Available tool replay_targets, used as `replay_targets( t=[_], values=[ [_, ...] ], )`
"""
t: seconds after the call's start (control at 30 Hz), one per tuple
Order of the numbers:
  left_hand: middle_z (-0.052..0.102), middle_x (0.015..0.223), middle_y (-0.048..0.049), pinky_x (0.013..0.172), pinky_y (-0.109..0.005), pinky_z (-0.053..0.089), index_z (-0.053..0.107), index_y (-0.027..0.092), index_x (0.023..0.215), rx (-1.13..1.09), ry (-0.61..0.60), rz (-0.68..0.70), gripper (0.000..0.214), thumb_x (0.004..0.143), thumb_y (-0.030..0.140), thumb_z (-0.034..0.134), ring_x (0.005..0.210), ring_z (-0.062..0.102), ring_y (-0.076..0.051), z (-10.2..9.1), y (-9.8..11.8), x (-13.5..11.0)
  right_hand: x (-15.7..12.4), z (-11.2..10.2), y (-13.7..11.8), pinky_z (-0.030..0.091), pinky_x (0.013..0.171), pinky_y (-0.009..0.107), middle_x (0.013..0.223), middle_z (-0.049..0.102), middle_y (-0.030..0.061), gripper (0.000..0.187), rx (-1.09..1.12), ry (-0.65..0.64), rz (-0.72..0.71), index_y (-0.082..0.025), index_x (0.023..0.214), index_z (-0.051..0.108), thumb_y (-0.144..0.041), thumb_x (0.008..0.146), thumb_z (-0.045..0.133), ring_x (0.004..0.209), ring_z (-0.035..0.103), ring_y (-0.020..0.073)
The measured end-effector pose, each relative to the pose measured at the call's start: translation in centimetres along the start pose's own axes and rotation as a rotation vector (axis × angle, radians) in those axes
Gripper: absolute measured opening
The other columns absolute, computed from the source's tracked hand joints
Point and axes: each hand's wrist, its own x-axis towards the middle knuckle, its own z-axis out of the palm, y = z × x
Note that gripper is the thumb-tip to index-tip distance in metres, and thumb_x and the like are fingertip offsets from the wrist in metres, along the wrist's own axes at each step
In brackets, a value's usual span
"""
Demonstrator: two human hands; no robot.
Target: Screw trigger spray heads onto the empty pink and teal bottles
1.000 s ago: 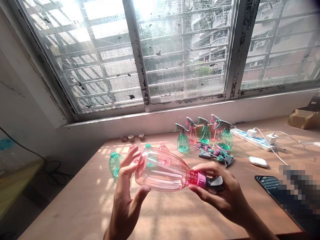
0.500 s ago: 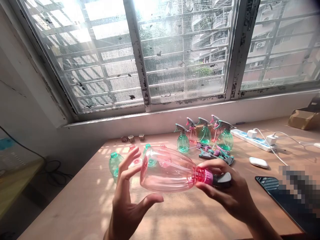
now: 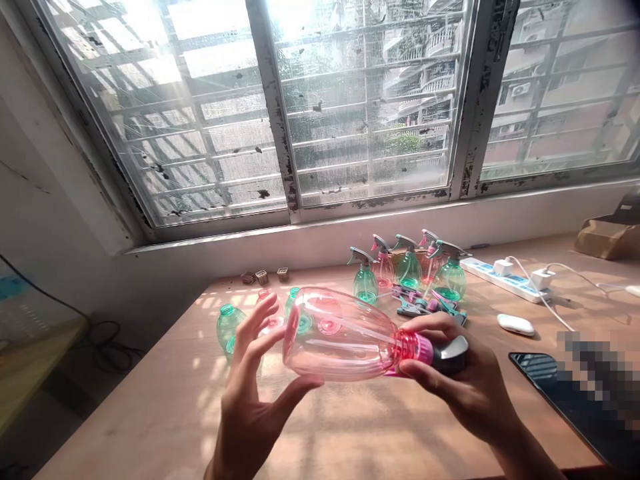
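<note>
A clear pink spray bottle [image 3: 340, 340] lies sideways in the air above the table, its base to the left. My right hand [image 3: 460, 373] is closed around its neck and pink collar [image 3: 424, 349], below the dark grey spray head [image 3: 450, 353]. A straw-like tube shows inside. My left hand [image 3: 260, 373] curves at the base with fingers and thumb spread apart. Its thumb tip meets the bottle's lower edge and a fingertip is at the base; whether they press on it I cannot tell.
Behind the held bottle stand headless green and pink bottles, one a green bottle [image 3: 230, 327]. Assembled spray bottles [image 3: 365, 283] stand farther back, with loose spray heads [image 3: 433, 303] before them. Rightward are a power strip [image 3: 505, 279], a white case [image 3: 516, 325] and a dark flat device [image 3: 540, 380].
The bottle has shifted slightly right and turned a little about its length; a pink piece now shows under its neck. My left thumb has come up to the bottle's lower edge.
</note>
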Motion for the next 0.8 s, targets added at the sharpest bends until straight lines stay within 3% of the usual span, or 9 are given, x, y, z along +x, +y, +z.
replay_targets(
  t=[0.13, 0.27, 0.43, 0.57, 0.7, 0.8],
  values=[
    [0.045, 0.17, -0.0142, 0.129, -0.071, 0.035, 0.064, 0.03, 0.142, -0.076, -0.043, -0.066, 0.057, 0.097, 0.066, 0.069, 0.163, 0.035, -0.043, -0.01, -0.38, -0.34, -0.23, 0.25, 0.28, 0.058, 0.045, 0.02, 0.072, 0.079, -0.0014, 0.026, -0.083, -0.075, -0.145, -0.026, 0.113, 0.073, -0.029, 0.092, 0.088, 0.048, 0.069, 0.0151],
    [0.047, 0.169, -0.0123, 0.129, -0.072, 0.033, 0.066, 0.031, 0.136, -0.12, -0.025, -0.09, 0.043, 0.101, 0.057, 0.07, 0.162, 0.037, -0.042, -0.13, -0.61, -0.31, -0.56, 0.5, 0.56, 0.061, 0.049, 0.02, 0.073, 0.08, -0.001, 0.028, -0.114, -0.123, -0.168, -0.026, 0.116, 0.073, -0.029, 0.092, 0.088, 0.05, 0.072, 0.0155],
    [0.05, 0.168, -0.0095, 0.128, -0.065, 0.042, 0.063, 0.035, 0.142, -0.097, -0.023, -0.001, 0.048, 0.098, 0.042, 0.08, 0.161, 0.04, -0.037, -0.23, -0.21, 0.01, -0.53, 0.45, 0.34, 0.055, 0.044, 0.02, 0.065, 0.072, -0.003, 0.026, 0.012, -0.049, 0.035, -0.024, 0.103, 0.078, -0.037, 0.087, 0.093, 0.047, 0.062, 0.0135],
    [0.05, 0.168, -0.0059, 0.123, -0.055, 0.051, 0.063, 0.037, 0.142, -0.023, 0.008, 0.063, 0.045, 0.101, 0.025, 0.077, 0.157, 0.047, -0.032, -0.02, 0.2, 0.03, -0.44, 0.59, 0.03, 0.065, 0.053, 0.025, 0.075, 0.078, 0.0003, 0.032, 0.199, 0.018, 0.176, -0.024, 0.105, 0.078, -0.044, 0.086, 0.094, 0.058, 0.073, 0.0181],
    [0.046, 0.17, -0.0116, 0.127, -0.066, 0.043, 0.061, 0.034, 0.142, 0.001, -0.027, 0.023, 0.055, 0.093, 0.042, 0.086, 0.161, 0.04, -0.039, -0.14, -0.15, -0.32, -0.44, 0.75, 0.28, 0.058, 0.045, 0.021, 0.072, 0.079, -0.0003, 0.023, 0.032, 0.035, 0.013, -0.026, 0.105, 0.077, -0.039, 0.091, 0.09, 0.049, 0.07, 0.0164],
    [0.042, 0.172, -0.0166, 0.127, -0.071, 0.039, 0.058, 0.031, 0.144, -0.068, -0.058, -0.034, 0.066, 0.091, 0.065, 0.077, 0.164, 0.033, -0.044, -0.37, -0.52, -0.54, -0.44, 0.78, 0.59, 0.058, 0.045, 0.021, 0.074, 0.08, -0.0022, 0.028, -0.096, -0.045, -0.183, -0.029, 0.114, 0.074, -0.029, 0.091, 0.09, 0.048, 0.07, 0.0155]
  ],
)
